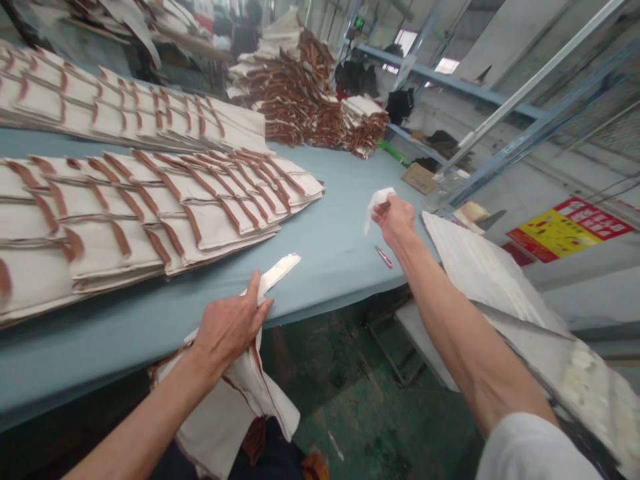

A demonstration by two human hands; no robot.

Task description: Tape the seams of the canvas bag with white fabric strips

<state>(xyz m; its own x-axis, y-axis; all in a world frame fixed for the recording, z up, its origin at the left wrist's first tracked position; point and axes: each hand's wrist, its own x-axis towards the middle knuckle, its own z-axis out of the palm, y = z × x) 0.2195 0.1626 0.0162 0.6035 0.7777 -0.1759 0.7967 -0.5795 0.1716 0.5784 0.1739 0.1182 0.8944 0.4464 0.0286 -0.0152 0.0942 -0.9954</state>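
Observation:
My left hand (230,327) is closed on a cream canvas bag with brown trim (235,400) that hangs off the near edge of the blue table (330,247) onto my lap. A folded strip of the bag sticks up past my thumb onto the table. My right hand (397,217) is stretched out over the table's right end, pinching a small white scrap of cloth (375,200). A small red-handled cutter (384,257) lies on the table just below that hand.
Fanned rows of cream bags with brown handles (150,207) cover the left of the table, with another row (125,107) behind and a heap (310,93) at the far end. A stack of pale fabric panels (490,280) leans at my right. Blue metal racking (525,127) stands beyond.

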